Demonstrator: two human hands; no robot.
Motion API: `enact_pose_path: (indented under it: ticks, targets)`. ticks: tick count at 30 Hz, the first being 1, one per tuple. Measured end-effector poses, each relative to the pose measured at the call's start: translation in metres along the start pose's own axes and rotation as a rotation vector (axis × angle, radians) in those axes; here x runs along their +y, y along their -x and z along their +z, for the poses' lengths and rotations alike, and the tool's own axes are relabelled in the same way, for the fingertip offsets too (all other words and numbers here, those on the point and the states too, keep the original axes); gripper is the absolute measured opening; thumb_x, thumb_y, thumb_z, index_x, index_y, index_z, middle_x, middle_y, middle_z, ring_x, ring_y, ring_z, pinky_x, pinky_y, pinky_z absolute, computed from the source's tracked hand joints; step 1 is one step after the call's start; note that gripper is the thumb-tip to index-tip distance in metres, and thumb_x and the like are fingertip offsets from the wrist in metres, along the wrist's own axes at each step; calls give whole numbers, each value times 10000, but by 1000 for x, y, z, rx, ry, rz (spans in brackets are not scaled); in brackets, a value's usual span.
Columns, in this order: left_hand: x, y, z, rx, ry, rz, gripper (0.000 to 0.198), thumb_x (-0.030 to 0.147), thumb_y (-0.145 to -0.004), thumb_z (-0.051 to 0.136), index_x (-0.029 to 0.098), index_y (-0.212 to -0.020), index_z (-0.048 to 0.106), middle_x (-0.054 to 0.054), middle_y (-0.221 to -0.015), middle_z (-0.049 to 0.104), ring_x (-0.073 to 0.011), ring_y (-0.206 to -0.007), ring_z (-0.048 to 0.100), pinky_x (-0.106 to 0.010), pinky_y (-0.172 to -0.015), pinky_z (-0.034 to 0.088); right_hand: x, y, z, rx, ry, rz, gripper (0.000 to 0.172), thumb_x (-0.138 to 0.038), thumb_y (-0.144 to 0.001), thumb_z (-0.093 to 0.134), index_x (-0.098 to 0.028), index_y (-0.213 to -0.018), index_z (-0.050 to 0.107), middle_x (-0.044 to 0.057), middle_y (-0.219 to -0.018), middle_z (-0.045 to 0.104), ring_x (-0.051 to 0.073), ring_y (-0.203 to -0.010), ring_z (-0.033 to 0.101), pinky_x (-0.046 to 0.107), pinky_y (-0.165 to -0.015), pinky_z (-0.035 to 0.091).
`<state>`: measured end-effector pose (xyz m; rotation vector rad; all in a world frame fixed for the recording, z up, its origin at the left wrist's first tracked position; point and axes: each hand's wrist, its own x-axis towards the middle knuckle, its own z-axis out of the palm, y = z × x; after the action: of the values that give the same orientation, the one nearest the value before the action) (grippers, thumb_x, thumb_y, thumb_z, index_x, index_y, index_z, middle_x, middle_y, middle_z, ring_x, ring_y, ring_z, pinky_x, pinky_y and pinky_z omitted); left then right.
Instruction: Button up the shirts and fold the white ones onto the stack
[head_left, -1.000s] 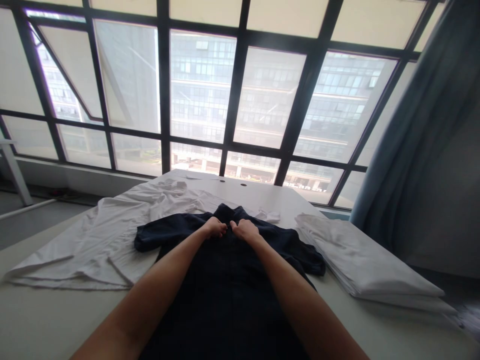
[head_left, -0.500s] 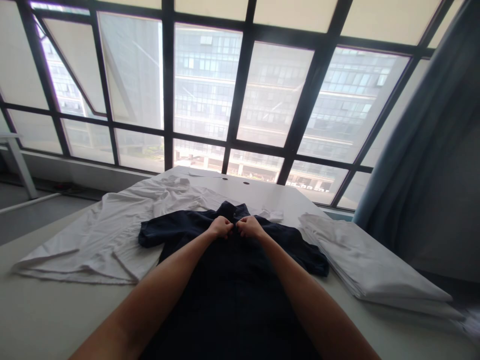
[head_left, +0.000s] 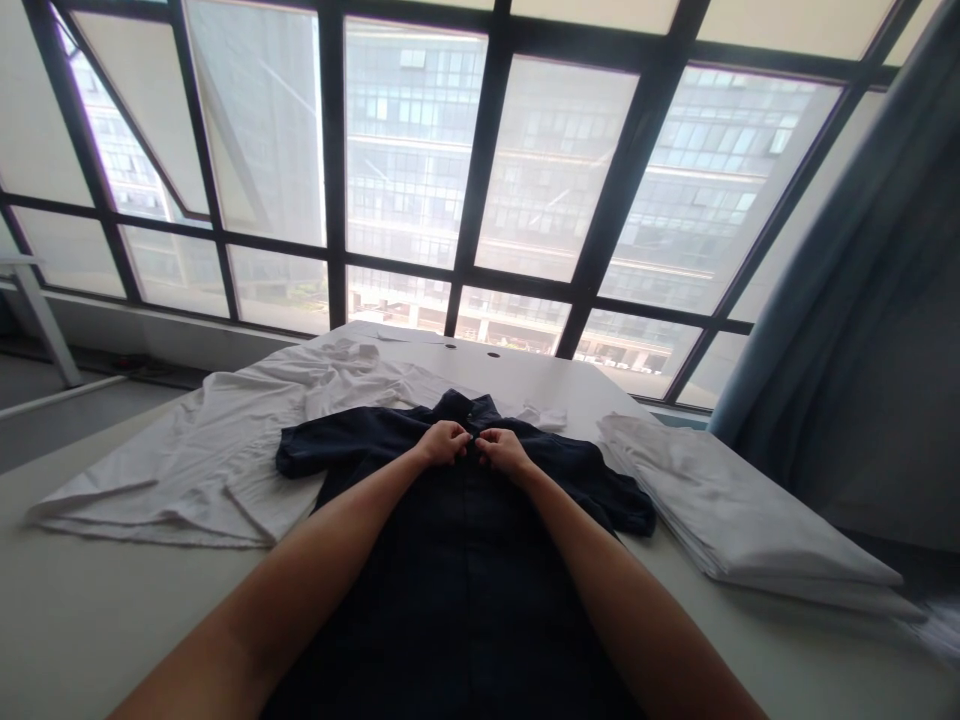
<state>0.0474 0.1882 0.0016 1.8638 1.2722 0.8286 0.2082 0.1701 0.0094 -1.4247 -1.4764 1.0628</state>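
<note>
A dark navy short-sleeved shirt (head_left: 465, 560) lies spread on the white table (head_left: 67, 620), its collar toward the window and its sleeves out to both sides. Just below the collar, my left hand (head_left: 445, 443) pinches the left edge of the front opening. Close beside it, my right hand (head_left: 501, 450) pinches the facing edge, fingertips almost touching those of the left. Any button between the fingers is too small to make out. My forearms cover parts of the shirt's body.
Crumpled white cloth (head_left: 202, 460) lies to the left, reaching under the navy sleeve. A folded stack of white fabric (head_left: 750, 510) sits at the right edge. Beyond the table are dark-framed windows (head_left: 405, 150), and a blue-grey curtain (head_left: 810, 260) hangs at right.
Both hands stay at the shirt's front below the collar. Their fingers have shifted slightly, with the fingertips now lifted and turned toward each other. The whole view has tilted a little.
</note>
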Motion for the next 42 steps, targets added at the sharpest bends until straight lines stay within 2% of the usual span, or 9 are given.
enact_pose_path:
  ticks: [14, 19, 23, 27, 32, 37, 42]
  targets:
    - [0, -1, 1, 25, -97, 20, 208, 252, -923, 533, 125, -872, 690, -2, -686, 693, -66, -412, 520, -175, -463, 403, 3, -5, -3, 38, -82, 42, 124, -85, -793, 700, -96, -915, 678, -26, -594, 633, 45, -393, 481, 146, -350, 342]
    - [1, -2, 0, 8, -86, 1, 216, 253, -923, 536, 124, -854, 696, -5, -687, 694, -65, -414, 515, -168, -448, 395, 1, -3, -2, 25, -90, 35, 148, -107, -799, 711, -100, -946, 699, 9, -668, 688, 55, -431, 519, 147, -372, 383]
    - [3, -3, -1, -19, -64, -24, 287, 299, -942, 515, 113, -814, 693, -19, -707, 698, -62, -405, 513, -168, -424, 378, 2, -1, 0, 20, -66, -18, 188, -169, -834, 682, -118, -1013, 708, 33, -767, 724, 60, -460, 543, 150, -386, 401]
    - [4, -5, 1, -23, -53, -56, 439, 400, -989, 423, 103, -813, 694, -39, -712, 703, -68, -399, 515, -177, -418, 381, 5, 0, 3, 15, 22, -102, 262, -168, -813, 672, -129, -1069, 712, 21, -777, 712, 60, -464, 547, 149, -396, 401]
    - [0, -10, 5, 20, -111, -77, 472, 502, -927, 521, 120, -719, 705, -29, -576, 652, -93, -431, 541, -186, -454, 398, 10, -1, 6, 55, 113, -211, 270, -173, -758, 670, -144, -1018, 738, 1, -758, 695, 65, -474, 548, 155, -430, 420]
    - [-1, -11, 5, 25, -170, -53, 340, 398, -897, 575, 139, -726, 714, -12, -584, 657, -102, -466, 561, -193, -491, 407, 10, -4, 4, 7, 82, -180, 279, -122, -757, 633, -139, -1018, 732, 17, -788, 712, 82, -506, 583, 166, -445, 450]
    - [2, -9, 4, 58, -218, 36, 231, 241, -880, 531, 132, -767, 702, -23, -673, 678, -119, -558, 572, -205, -550, 409, 9, -5, 4, 84, 58, -84, 171, -144, -814, 623, -108, -961, 702, 67, -838, 733, 117, -519, 638, 205, -455, 508]
